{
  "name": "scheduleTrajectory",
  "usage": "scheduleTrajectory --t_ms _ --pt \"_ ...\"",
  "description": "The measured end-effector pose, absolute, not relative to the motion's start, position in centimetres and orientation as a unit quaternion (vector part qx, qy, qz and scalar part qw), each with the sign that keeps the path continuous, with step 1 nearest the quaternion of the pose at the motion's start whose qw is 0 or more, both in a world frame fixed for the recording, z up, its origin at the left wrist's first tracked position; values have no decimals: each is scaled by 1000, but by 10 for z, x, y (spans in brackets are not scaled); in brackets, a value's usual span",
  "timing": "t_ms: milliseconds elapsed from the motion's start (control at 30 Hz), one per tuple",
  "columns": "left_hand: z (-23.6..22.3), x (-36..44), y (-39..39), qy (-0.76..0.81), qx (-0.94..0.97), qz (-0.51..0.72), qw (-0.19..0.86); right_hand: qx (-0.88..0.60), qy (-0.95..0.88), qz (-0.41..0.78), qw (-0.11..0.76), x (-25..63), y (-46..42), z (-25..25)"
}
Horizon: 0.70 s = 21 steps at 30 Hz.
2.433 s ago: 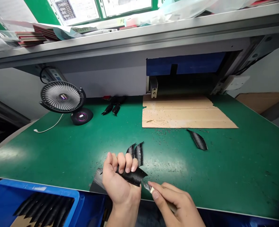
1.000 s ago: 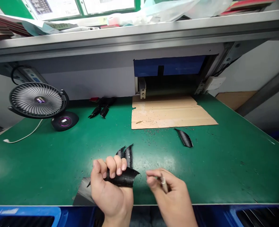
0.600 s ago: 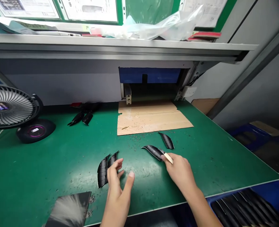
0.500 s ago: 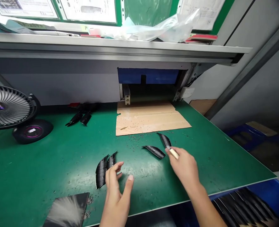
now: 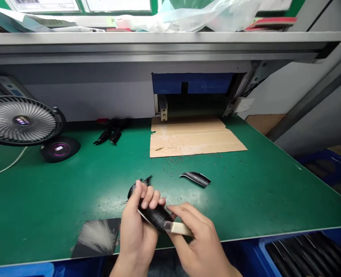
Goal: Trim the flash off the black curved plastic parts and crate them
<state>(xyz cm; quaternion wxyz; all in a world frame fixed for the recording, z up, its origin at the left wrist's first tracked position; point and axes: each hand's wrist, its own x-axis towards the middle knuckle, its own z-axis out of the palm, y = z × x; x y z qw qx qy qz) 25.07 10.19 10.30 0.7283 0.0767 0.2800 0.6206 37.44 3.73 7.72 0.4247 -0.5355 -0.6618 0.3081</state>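
Observation:
My left hand (image 5: 136, 223) grips a curved, ribbed black strip (image 5: 156, 217), with a pale edge showing along its underside. My right hand (image 5: 198, 240) is shut on a utility knife with a cream handle (image 5: 180, 229), and the knife's metal end meets the strip. Just behind my left fingers, a second black strip (image 5: 138, 186) is partly hidden. A third black strip (image 5: 196, 179) lies alone on the green mat (image 5: 57, 192), beyond my hands.
A flattened cardboard sheet (image 5: 193, 138) lies on the mat, and a dark square sheet (image 5: 97, 237) sits near the front edge. Black pieces (image 5: 109, 134) lie at the back, beside a desk fan (image 5: 22, 121). A blue bin (image 5: 306, 254) of black strips sits below right.
My hands have come together over the front of the mat. My left hand now grips a strip, and the knife has moved in against it. The view has tilted and shifted.

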Motion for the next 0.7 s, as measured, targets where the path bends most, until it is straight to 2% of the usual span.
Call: scheduleTrajectory --t_ms 67,167,400,700 --pt "107 243 102 227 32 690 687 -523 -643 342 442 369 28 71" --pt "109 234 100 206 32 766 608 -525 -636 374 426 368 26 66" --pt "112 233 92 211 117 792 561 -540 -611 444 372 359 34 79" --pt "111 229 79 216 149 791 553 -562 -680 359 303 363 34 77"
